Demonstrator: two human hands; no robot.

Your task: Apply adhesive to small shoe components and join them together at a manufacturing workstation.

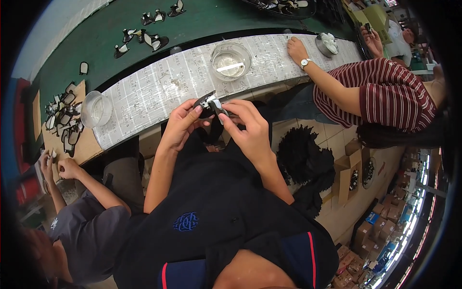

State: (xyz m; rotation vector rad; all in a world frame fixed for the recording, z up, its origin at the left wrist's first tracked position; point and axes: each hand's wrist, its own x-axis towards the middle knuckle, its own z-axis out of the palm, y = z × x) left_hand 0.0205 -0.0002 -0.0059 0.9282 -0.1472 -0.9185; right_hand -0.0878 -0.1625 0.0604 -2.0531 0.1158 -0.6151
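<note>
In front of my chest, just off the near edge of the table, both my hands are raised together. My left hand pinches a small black heel-like shoe part with a pale inner face and a dark pointed end. Close against it, my right hand has its thumb and fingers closed on a white-and-black piece; whether this is a cloth or a section of the same part I cannot tell. Similar black-and-white heel parts stand on the green table surface beyond.
A clear round bowl stands on the paper-covered strip, another bowl at its left end. A pile of heel parts lies on cardboard. Co-workers sit on both sides. A tin of white wads is at right; black material lies below.
</note>
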